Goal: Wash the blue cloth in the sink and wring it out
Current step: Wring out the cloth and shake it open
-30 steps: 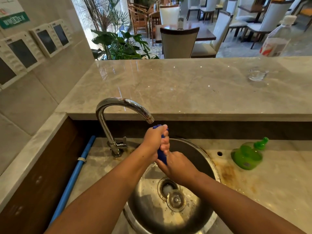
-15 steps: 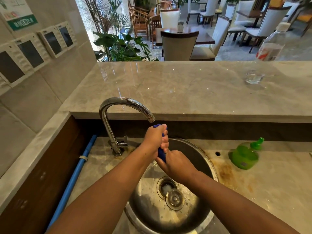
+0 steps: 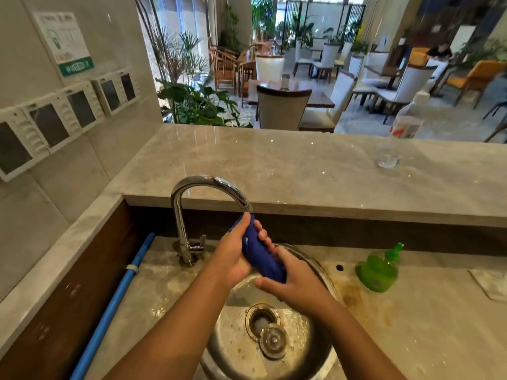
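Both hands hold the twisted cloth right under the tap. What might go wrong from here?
1. The left hand grips the cloth just beneath the tap spout; a harder twist may knock knuckles against it.
2. The strainer lies beside the open drain, so a dropped cloth could slump into the hole.
3. The cloth seems held toward the sink back edge; wrung water may run onto the counter.
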`<act>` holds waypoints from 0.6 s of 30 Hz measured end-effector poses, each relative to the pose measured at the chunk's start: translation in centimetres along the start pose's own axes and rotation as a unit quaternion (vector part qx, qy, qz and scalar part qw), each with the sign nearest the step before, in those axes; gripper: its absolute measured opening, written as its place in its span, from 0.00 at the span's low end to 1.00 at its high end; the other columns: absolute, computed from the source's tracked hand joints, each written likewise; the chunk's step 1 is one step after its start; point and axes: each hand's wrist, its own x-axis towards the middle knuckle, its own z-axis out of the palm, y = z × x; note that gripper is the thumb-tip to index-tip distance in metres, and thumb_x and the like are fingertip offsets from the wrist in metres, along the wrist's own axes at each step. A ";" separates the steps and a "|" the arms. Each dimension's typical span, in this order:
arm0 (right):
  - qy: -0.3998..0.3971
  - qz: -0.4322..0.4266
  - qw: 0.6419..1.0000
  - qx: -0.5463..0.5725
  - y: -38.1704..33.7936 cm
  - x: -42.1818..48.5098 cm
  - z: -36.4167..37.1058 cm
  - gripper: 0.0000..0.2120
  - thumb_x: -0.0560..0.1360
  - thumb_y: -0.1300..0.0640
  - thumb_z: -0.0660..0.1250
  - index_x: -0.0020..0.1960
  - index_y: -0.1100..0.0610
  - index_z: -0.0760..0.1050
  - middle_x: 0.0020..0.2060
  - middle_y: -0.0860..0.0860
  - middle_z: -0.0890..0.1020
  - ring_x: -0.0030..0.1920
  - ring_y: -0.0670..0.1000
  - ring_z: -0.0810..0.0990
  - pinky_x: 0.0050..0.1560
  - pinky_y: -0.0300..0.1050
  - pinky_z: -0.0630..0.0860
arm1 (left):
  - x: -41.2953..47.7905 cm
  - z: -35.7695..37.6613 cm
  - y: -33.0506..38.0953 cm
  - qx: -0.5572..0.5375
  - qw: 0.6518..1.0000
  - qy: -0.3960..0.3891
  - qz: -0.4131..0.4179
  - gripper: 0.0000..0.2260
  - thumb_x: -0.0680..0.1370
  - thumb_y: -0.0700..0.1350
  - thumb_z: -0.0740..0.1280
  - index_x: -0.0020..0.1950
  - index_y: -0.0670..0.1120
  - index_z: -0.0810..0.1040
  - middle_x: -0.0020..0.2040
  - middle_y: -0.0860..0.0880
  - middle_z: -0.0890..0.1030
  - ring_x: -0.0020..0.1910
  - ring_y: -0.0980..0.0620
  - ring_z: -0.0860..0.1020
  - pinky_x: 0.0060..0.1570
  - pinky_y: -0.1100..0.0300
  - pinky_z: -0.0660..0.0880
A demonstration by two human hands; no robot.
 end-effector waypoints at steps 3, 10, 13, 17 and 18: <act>0.061 -0.011 0.997 0.052 -0.5 -1.2 1.4 0.19 0.70 0.48 0.76 0.57 0.44 0.71 0.50 0.45 0.81 0.45 0.44 0.83 0.43 0.39 0.81 | -1.2 -0.8 0.0 0.008 1.000 0.003 0.026 0.19 0.76 0.54 0.67 0.56 0.39 0.77 0.46 0.41 0.83 0.48 0.44 0.82 0.54 0.46 0.78; 0.103 -0.005 0.980 0.171 -0.5 -2.5 3.0 0.13 0.71 0.53 0.75 0.52 0.49 0.74 0.49 0.49 0.82 0.44 0.51 0.83 0.42 0.46 0.83 | -4.2 -2.9 -1.3 -0.010 1.000 -0.011 0.007 0.26 0.76 0.40 0.66 0.73 0.38 0.66 0.60 0.32 0.80 0.58 0.35 0.81 0.59 0.41 0.77; 0.107 0.010 0.980 0.166 -0.1 -2.7 3.0 0.11 0.73 0.53 0.74 0.52 0.50 0.77 0.48 0.51 0.81 0.45 0.51 0.83 0.45 0.49 0.84 | -4.9 -3.4 -1.5 0.009 0.999 -0.013 0.034 0.23 0.75 0.38 0.65 0.70 0.37 0.69 0.54 0.35 0.84 0.54 0.38 0.83 0.53 0.46 0.82; 0.107 0.015 0.987 0.117 0.0 -3.0 3.5 0.11 0.74 0.49 0.72 0.56 0.45 0.78 0.47 0.47 0.83 0.46 0.46 0.82 0.49 0.45 0.82 | -5.6 -3.8 -1.1 0.046 0.998 -0.022 0.045 0.19 0.75 0.39 0.66 0.66 0.39 0.73 0.58 0.34 0.82 0.58 0.37 0.81 0.60 0.44 0.77; 0.104 0.015 0.987 0.121 -0.1 -3.2 3.6 0.11 0.75 0.49 0.71 0.56 0.45 0.78 0.47 0.46 0.83 0.46 0.45 0.82 0.49 0.44 0.82 | -5.7 -3.8 -1.1 0.057 0.997 -0.018 0.050 0.18 0.74 0.39 0.66 0.64 0.39 0.74 0.58 0.34 0.82 0.58 0.37 0.81 0.61 0.43 0.76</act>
